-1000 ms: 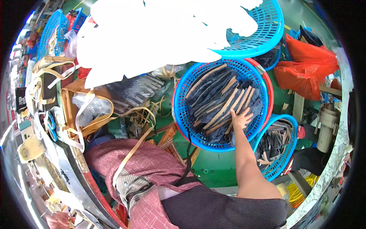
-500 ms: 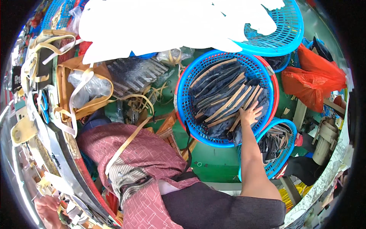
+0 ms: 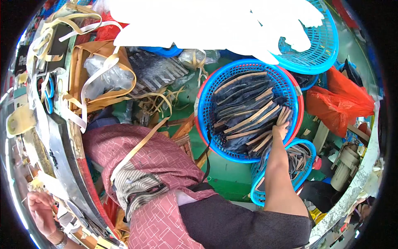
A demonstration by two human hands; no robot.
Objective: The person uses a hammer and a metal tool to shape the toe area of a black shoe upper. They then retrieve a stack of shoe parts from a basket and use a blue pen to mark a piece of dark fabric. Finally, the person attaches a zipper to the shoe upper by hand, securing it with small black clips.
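Strips [image 3: 285, 111] in curled right hand [image 3: 280, 130]

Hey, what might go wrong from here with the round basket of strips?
The right hand appears to grip strips packed beside others in the round basket, so lifting could drag neighbours out of line. Anything dropped might mix with pieces in the smaller basket under the forearm. The beige strap across the maroon cloth might snag.

Right arm [image 3: 277, 178] stretched out forward, right hand [image 3: 280, 131] with fingers curled in; left hand [image 3: 40, 209] far out to the left, fingers loosely bent.
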